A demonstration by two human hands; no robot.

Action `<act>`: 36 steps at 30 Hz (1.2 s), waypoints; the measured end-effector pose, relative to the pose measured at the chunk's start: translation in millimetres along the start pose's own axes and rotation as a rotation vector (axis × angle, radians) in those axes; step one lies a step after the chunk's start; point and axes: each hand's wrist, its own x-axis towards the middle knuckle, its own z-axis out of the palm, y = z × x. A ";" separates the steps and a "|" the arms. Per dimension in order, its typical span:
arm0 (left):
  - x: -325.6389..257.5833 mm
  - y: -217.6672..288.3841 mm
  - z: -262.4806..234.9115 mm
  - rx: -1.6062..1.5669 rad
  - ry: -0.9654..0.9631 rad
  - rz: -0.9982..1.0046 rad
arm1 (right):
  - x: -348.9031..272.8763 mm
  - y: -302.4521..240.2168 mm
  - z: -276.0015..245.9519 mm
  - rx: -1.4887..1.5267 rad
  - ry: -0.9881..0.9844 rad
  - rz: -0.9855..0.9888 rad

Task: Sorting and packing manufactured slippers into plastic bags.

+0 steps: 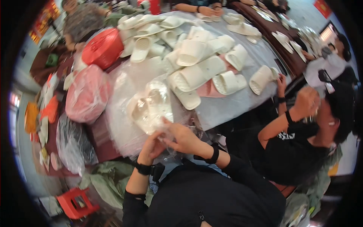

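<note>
A pair of cream slippers lies side by side inside a shiny clear plastic bag, right in front of me. At the near end of that bag, my left hand and my right hand come together, fingers bent around the gathered film. The exact fingertip grip is partly hidden where the hands overlap. Beneath the bagged pair spreads a stack of flat clear plastic bags. Just beyond, a heap of loose cream slippers includes a few pink ones.
A red bundle and a bagged pink bundle stand at the left, above a dark plastic-wrapped package. A red stool is on the floor. Close at my right sits a co-worker; a single slipper lies near their hand.
</note>
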 end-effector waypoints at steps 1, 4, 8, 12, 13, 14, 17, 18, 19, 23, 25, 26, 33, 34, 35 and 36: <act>1.6 1.3 -1.5 0.000 0.048 0.012 | 0.8 -1.7 -5.1 0.086 -0.025 -0.016; 0.5 7.9 -10.2 0.090 0.082 -0.061 | -0.8 7.4 -16.9 0.176 -0.105 -0.009; 3.1 14.0 -13.5 0.106 0.222 0.028 | 1.4 12.3 -54.5 0.314 -0.129 0.113; 6.7 24.8 -57.1 -0.036 0.114 0.028 | -0.7 64.2 -83.3 0.231 0.323 0.505; 6.1 28.2 -53.5 -0.078 0.095 0.034 | 0.5 86.1 -96.4 0.153 0.540 0.492; 7.1 28.9 -46.4 -0.073 0.085 0.026 | -7.8 123.3 -107.8 -0.157 0.734 0.463; 7.6 32.6 -40.5 -0.059 0.148 0.109 | -10.7 182.5 -125.7 -0.385 1.004 0.849; 9.1 32.8 -46.3 -0.116 0.151 0.183 | -8.4 195.5 -128.0 -0.376 1.005 0.844; 13.9 31.2 -48.3 -0.175 0.143 0.243 | -14.0 215.1 -132.7 -0.125 0.981 0.882; 26.5 23.8 -42.5 -0.217 0.079 0.221 | -13.1 239.1 -132.8 0.285 0.929 0.810; 25.4 20.2 -61.4 -0.155 0.171 0.253 | 9.2 221.1 -126.2 0.290 0.808 0.825; 30.1 18.2 -84.0 -0.154 0.177 0.273 | 18.1 210.4 -122.5 0.276 0.694 0.842; 32.6 0.1 -99.1 -0.102 0.283 0.290 | 46.8 159.2 -140.0 -0.486 0.596 0.496; 37.8 4.7 -107.6 -0.129 0.210 0.258 | 67.7 150.7 -140.5 -0.433 0.576 0.421; 46.4 9.4 -98.2 -0.129 0.190 0.270 | 81.4 153.0 -140.3 -0.442 0.588 0.403; 42.6 6.8 -87.2 -0.108 0.229 0.265 | 85.6 154.6 -131.7 -0.547 0.537 0.354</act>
